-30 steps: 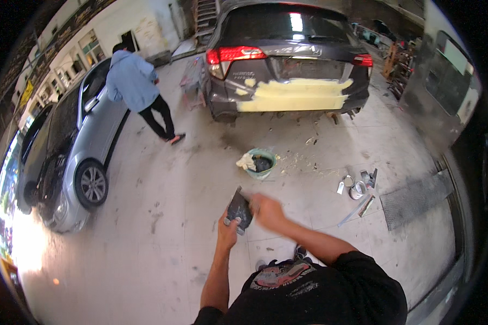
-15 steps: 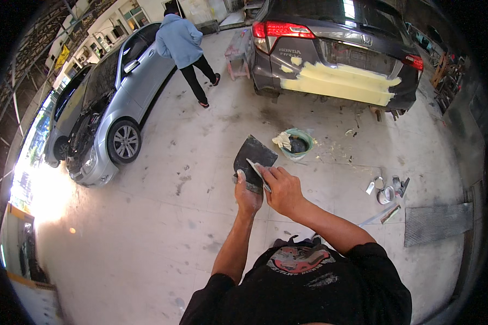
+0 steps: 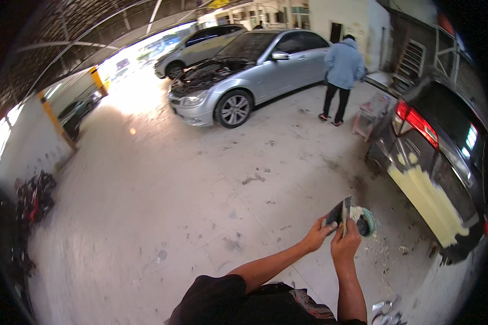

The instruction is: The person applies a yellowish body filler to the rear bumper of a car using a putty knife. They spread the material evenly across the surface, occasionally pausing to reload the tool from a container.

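My left hand point(image 3: 318, 235) grips a dark flat putty board point(image 3: 336, 212) by its lower edge, holding it tilted out in front of me. Closed around a thin putty spreader point(image 3: 345, 219), my right hand point(image 3: 346, 244) presses close against the board's face. The spreader is partly hidden by the fingers. Just beyond my right hand, a green bucket point(image 3: 373, 221) stands on the floor with a pale cloth point(image 3: 355, 212) over its rim. To the right is a dark grey car point(image 3: 447, 157) with pale yellow filler point(image 3: 428, 201) spread over its rear bumper.
A silver car point(image 3: 287, 62) with its engine bay exposed stands ahead. Beside it, a person in a light blue hooded top point(image 3: 344, 64) faces away. A stained stand point(image 3: 371, 114) is near the grey car. Tins point(image 3: 384, 307) lie at the lower right, and dark clutter point(image 3: 33, 200) lines the left wall.
My view has swung left, so the cars, bucket and person now appear farther right. Both hands still hold the board and spreader, with the board now seen more edge-on.
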The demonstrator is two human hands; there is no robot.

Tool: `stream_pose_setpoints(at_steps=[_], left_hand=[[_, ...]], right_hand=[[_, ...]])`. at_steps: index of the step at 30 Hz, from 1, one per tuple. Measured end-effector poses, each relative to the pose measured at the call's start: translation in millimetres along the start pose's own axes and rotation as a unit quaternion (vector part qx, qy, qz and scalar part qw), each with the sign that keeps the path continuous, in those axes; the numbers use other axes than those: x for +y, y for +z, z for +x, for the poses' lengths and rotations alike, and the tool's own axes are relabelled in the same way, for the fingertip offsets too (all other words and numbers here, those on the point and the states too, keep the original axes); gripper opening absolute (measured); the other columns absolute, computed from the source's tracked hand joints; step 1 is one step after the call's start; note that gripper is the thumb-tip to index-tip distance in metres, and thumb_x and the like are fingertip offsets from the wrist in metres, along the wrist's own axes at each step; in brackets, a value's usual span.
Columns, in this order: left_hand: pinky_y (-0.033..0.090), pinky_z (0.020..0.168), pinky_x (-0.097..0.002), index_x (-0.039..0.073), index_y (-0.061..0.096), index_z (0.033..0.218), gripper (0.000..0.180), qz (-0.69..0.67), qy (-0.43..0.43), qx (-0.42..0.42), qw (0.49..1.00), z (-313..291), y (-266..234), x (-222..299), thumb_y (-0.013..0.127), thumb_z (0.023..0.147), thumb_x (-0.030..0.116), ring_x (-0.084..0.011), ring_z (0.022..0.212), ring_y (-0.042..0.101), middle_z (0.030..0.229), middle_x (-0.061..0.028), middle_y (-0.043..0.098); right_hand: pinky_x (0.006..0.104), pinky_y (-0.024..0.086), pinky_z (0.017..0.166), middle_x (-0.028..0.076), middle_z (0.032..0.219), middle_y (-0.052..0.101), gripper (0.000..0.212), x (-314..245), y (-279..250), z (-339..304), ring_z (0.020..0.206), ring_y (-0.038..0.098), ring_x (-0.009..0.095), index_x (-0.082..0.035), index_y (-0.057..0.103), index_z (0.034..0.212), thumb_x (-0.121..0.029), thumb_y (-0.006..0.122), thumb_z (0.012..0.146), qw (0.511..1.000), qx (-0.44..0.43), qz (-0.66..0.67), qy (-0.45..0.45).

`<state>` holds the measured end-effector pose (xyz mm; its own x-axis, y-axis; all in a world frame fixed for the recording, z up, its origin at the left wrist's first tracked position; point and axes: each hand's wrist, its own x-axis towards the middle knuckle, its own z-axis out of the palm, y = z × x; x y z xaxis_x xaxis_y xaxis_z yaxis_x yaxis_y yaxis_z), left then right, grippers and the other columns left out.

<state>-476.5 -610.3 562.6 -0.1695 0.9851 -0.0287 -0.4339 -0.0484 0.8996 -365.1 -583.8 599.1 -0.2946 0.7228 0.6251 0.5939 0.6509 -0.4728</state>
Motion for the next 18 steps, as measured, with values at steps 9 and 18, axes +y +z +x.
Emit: stream_pose_setpoints(at_steps=[9, 18], left_hand=[[0.05, 0.077, -0.0328, 0.002, 0.054, 0.109, 0.024, -0.286, 0.08, 0.029, 0.954, 4.4, -68.9, 10.0, 0.056, 0.088, 0.014, -0.0182, 0.088, 0.061, 0.1, -0.0056, 0.061], [0.048, 0.087, -0.0327, 0.004, 0.047, 0.126, 0.043, -0.159, 0.054, 0.084, 0.982, -15.6, -90.2, 2.3, 0.057, 0.085, 0.011, -0.0164, 0.099, 0.057, 0.11, -0.0075, 0.059]], right_hand=[[0.0436, 0.048, 0.072, 0.019, 0.098, 0.059, 0.047, -56.9, 28.6, -23.1, 0.09, 0.057, 0.037, -0.002, 0.056, 0.116, -0.002, 0.06, 0.069, 0.99, -0.104, 0.008, -0.095], [0.0455, 0.046, 0.08, 0.02, 0.101, 0.06, 0.046, -41.2, 31.5, -0.6, 0.092, 0.056, 0.039, -0.001, 0.055, 0.118, 0.002, 0.058, 0.072, 0.994, -0.08, -0.025, -0.065]])
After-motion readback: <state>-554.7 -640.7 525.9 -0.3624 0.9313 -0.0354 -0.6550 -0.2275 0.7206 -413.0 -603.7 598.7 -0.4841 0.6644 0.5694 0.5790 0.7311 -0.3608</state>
